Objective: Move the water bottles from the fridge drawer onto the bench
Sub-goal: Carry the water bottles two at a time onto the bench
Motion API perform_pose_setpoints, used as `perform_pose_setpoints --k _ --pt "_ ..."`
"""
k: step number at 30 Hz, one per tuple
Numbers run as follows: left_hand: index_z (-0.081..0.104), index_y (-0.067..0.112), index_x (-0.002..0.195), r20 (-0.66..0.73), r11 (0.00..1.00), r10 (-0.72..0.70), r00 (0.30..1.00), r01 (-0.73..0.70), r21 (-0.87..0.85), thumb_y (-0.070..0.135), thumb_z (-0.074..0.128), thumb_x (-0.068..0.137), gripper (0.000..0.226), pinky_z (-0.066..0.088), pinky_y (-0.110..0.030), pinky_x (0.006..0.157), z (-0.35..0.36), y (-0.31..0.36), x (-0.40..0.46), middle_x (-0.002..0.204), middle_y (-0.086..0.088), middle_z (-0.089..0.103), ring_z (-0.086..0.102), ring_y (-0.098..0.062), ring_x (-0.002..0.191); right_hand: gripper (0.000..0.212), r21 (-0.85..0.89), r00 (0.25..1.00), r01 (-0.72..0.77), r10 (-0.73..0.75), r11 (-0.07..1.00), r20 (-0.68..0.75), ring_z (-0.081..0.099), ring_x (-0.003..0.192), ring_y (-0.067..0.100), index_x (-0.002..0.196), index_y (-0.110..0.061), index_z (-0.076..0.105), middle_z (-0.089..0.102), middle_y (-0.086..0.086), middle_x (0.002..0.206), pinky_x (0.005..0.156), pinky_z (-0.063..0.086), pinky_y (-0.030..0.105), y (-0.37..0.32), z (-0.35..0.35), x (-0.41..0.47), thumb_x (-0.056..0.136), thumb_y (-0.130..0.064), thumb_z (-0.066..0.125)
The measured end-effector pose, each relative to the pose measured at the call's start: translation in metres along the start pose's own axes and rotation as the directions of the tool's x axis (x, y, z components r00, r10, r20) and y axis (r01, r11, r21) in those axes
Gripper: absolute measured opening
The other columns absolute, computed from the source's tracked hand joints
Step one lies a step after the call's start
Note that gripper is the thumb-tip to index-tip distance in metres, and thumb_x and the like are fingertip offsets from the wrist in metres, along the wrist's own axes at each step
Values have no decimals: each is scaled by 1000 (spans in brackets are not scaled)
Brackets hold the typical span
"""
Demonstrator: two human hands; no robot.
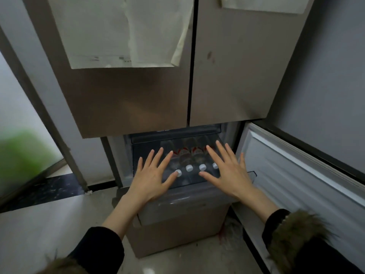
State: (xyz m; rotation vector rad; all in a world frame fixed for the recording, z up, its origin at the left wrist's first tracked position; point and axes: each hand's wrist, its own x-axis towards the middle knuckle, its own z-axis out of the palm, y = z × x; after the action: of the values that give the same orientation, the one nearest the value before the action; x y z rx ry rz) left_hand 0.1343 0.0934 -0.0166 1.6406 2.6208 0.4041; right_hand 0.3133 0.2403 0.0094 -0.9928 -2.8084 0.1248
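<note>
Several water bottles (189, 157) with white caps and red labels lie side by side in the pulled-out fridge drawer (136, 155), caps toward me. My left hand (154, 175) hovers flat with spread fingers over the drawer's left part, its thumb beside the leftmost white cap (178, 172). My right hand (227, 171) is spread the same way over the right part and covers part of the rightmost bottle. Neither hand holds anything. The bench is not in view.
The lower fridge door (296, 175) stands swung open on the right. The closed upper doors (138, 95) carry taped papers (118, 30). A lower drawer front (177, 224) juts out below. Tiled floor (39, 224) lies to the left, with a blurred green shape (21, 155) behind glass.
</note>
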Motion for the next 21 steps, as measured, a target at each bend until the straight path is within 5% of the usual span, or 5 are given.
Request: perform_pose_setpoints --k 8,12,16,21 --pt "3 34 148 184 988 -100 978 119 -95 60 29 91 67 0 -45 117 49 -8 70 158 4 1 -4 -18 145 77 86 985 -8 -6 996 171 -11 145 18 149 -33 1 -6 -5 159 114 -6 53 36 53 77 87 -67 31" --pt "11 24 149 290 941 -221 931 282 -190 51 44 91 72 20 -44 115 86 -10 106 155 -8 17 17 -26 142 68 147 967 31 -67 989 245 11 145 22 148 -23 17 18 2 156 117 11 48 46 85 116 92 -53 41" --pt "21 13 145 387 777 -398 832 530 -340 33 57 89 70 36 -33 102 113 -5 140 145 -17 36 40 -32 130 61 278 917 -33 -82 960 391 32 136 28 144 -13 32 34 10 149 110 30 36 55 119 155 93 -43 48" --pt "46 6 128 447 518 -572 687 726 -453 17 63 85 47 44 -32 92 143 -2 169 130 -16 53 52 -31 117 44 417 820 -349 58 839 570 54 115 31 131 -7 47 55 14 129 89 46 31 52 153 189 95 -32 49"
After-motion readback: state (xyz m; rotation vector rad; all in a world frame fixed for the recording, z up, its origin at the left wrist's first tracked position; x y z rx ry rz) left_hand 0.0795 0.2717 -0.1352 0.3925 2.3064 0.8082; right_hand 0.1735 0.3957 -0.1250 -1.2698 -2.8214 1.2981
